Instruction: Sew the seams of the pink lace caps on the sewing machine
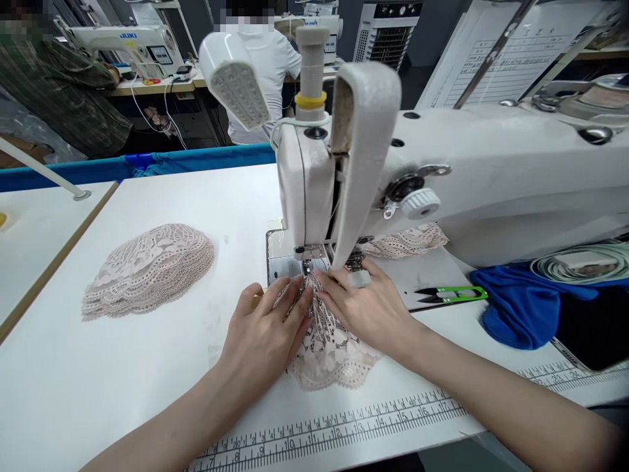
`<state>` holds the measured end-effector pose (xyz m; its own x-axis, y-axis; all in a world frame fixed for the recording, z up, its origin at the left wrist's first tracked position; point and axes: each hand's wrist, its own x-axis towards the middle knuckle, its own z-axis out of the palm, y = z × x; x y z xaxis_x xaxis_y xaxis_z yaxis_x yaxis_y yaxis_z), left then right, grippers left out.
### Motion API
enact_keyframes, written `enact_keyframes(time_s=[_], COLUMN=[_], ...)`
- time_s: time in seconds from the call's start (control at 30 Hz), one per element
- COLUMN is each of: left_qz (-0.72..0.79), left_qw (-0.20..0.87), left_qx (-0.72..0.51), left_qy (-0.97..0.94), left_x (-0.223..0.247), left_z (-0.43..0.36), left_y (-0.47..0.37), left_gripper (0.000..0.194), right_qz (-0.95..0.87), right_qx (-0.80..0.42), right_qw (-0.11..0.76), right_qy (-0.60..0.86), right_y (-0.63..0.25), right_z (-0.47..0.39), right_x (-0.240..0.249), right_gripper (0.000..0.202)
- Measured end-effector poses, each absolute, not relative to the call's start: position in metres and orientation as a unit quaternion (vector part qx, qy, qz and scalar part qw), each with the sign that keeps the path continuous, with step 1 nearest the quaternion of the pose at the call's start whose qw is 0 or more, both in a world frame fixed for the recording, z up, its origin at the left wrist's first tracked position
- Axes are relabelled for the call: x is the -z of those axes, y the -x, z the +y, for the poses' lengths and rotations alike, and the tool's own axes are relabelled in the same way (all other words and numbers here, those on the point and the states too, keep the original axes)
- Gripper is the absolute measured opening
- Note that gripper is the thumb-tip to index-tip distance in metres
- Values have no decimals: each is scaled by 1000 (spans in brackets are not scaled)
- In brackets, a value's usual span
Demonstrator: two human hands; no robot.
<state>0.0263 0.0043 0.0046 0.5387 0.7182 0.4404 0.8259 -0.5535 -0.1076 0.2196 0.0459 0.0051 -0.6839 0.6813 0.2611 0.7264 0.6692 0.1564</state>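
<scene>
Where hands (265, 321) (373, 305) converge, lace (339, 357) between, seemingly pressed.

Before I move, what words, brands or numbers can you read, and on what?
"JUKI": white sewing machine, back left.
"7" to "17": black ruler printed on white table.
Too small or blurred: ruler's smaller digits; white paper sheets; lettering on second white sewing machine; black control panel.

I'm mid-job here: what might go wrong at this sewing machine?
Fingertips of the left hand and right hand lie close to the presser foot, so a slip could bring one under the needle.
The lace piece is bunched between the hands, so a fold might get caught.
The green snips lie near the right hand, blades toward it; a sideways move might brush them.
</scene>
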Motion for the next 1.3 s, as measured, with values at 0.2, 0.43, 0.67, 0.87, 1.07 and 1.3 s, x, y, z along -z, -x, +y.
enact_keyframes(time_s=[0.2,0.43,0.67,0.87,1.07,1.3], left_qz=[-451,-451,-458,-462,-470,-367], left_qw=[156,158,152,141,126,-20], left_qx=[176,177,170,160,176,69], left_qy=[861,861,859,861,856,927], left_x=[-6,-6,-6,-6,-16,-37], left_z=[4,4,7,10,4,-10], left_y=[-28,-29,-27,-27,-23,-8], left_gripper=[28,28,29,31,29,26], right_qz=[-908,-908,-904,-900,-904,-926], right_qx=[132,124,120,112,91,-177], right_qw=[104,101,99,103,136,54], right_qy=[385,388,399,409,394,330], right_y=[-219,-220,-219,-219,-225,-240], right_z=[47,47,49,51,45,27], right_x=[-5,-6,-8,-7,-19,-44], right_gripper=[33,31,32,34,27,4])
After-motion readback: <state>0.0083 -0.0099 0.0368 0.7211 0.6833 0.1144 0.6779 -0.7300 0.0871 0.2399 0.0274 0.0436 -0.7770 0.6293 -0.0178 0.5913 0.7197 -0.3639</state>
